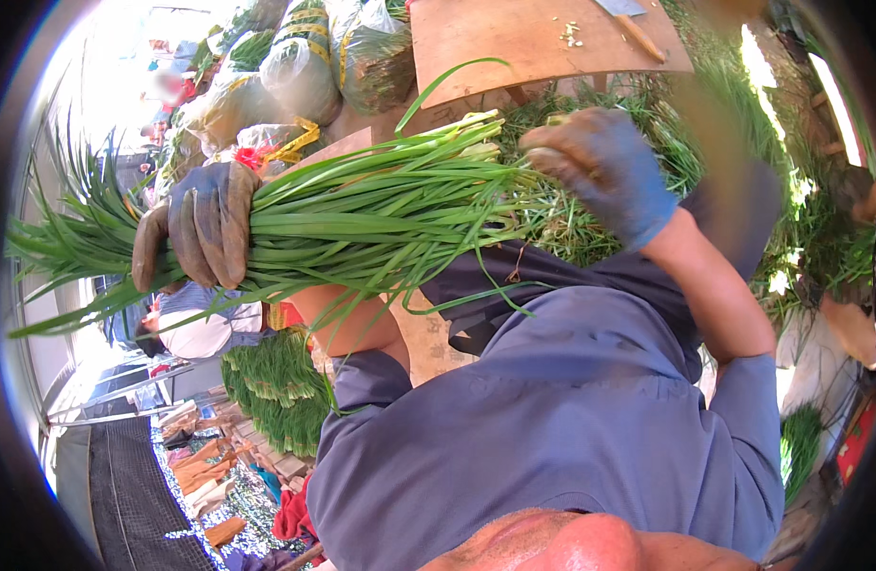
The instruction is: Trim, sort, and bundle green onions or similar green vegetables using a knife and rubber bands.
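My left hand [208, 225], in a soiled blue-and-brown work glove, is closed around a thick bunch of long green leaves, seemingly garlic chives [352, 221]. The bunch lies across the view, leaf tips at the left, pale stem ends at the right. Just beyond those stem ends is my right hand [545, 146], in a similar glove, blurred, its fingers curled. A small pale bit shows at its fingertips; whether it grips any stems cannot be told. Loose leaves hang below the bunch over my lap.
A wooden board [495, 50] on legs bears a wood-handled knife [641, 37] and small cut bits [570, 34]. Clear plastic bags of greens [302, 71] stand at upper left. Loose trimmings [573, 221] heap beyond my lap. Stacked green bundles [284, 400] and another person [202, 321] are at left.
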The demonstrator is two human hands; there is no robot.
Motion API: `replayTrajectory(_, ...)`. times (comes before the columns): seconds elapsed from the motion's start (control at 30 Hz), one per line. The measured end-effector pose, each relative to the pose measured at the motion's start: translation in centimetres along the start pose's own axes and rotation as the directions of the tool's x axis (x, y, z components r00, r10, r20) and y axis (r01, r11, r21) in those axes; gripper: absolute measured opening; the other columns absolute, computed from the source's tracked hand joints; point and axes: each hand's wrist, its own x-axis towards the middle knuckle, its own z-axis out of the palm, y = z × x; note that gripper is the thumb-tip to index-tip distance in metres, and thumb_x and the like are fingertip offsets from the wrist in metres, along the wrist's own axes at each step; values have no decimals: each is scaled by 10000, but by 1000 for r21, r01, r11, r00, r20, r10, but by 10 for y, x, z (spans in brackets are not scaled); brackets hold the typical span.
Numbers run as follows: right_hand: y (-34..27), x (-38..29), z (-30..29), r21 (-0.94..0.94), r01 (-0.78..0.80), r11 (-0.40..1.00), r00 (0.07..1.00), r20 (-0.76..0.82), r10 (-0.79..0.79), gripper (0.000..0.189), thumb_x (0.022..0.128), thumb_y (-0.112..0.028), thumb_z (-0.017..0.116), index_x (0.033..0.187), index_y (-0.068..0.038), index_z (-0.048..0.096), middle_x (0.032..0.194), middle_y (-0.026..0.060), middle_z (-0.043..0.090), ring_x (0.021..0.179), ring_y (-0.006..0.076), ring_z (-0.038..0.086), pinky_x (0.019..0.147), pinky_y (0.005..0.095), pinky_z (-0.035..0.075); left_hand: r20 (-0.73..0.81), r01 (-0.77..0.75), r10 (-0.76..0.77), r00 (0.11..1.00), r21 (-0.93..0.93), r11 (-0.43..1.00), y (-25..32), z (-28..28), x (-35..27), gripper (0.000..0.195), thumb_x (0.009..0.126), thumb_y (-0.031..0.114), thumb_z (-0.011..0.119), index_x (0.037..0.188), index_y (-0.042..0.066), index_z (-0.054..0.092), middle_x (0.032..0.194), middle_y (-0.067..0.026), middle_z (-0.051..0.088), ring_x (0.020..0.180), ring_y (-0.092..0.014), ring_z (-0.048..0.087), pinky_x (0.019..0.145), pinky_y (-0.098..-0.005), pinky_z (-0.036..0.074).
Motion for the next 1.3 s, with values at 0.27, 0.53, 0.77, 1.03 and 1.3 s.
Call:
replayTrajectory(0.27, -33, 15, 36, 747, -607, 271, 788, 522, 328, 250, 898, -263, 656, 926, -14, 649, 747, -4, 615, 651, 93, 551, 575, 238, 441, 34, 58, -54, 998, -134, 989, -25, 6, 1, 235, 942, 128, 492, 1125, 102, 638, 736, -57, 677, 655, -164, 683, 705, -283, 600)
replayTrajectory(0.53, -42, 14, 52, 652, -675, -347, 640, 751, 166, 265, 916, -279, 632, 730, -104, 560, 584, -20, 511, 397, 14, 361, 349, 180, 245, 54, 122, -115, 992, -151, 981, -24, 11, 0, 236, 950, 123, 475, 1118, 108, 640, 681, -62, 664, 618, -164, 679, 697, -304, 607)
replayTrajectory(0.77, -54, 25, 60, 638, -621, -456, 648, 745, 161, 238, 925, -289, 620, 814, -92, 549, 612, -5, 527, 390, 20, 366, 343, 174, 262, 127, 368, -351, 928, -159, 916, -18, 3, -2, 225, 917, 194, 577, 1121, 114, 631, 713, -69, 675, 643, -175, 682, 689, -321, 606)
replayTrajectory(1.03, 21, 2, 29, 800, -562, -210, 682, 592, 430, 213, 935, -284, 600, 940, -95, 502, 630, 28, 550, 420, 56, 445, 346, 174, 310, -18, 88, -87, 996, 82, 993, 13, 6, -15, 291, 919, 244, 588, 1197, 161, 567, 758, -14, 680, 714, -129, 682, 797, -295, 521)
replayTrajectory(1.3, 83, -67, 4, -357, -237, 904, 807, 446, 388, 365, 838, -349, 676, 1072, -86, 581, 748, 121, 628, 699, 281, 625, 614, 366, 483, -126, 105, -94, 988, 88, 991, 19, 18, -7, 223, 944, 178, 543, 1153, 150, 614, 724, 20, 658, 669, -108, 665, 850, -293, 510)
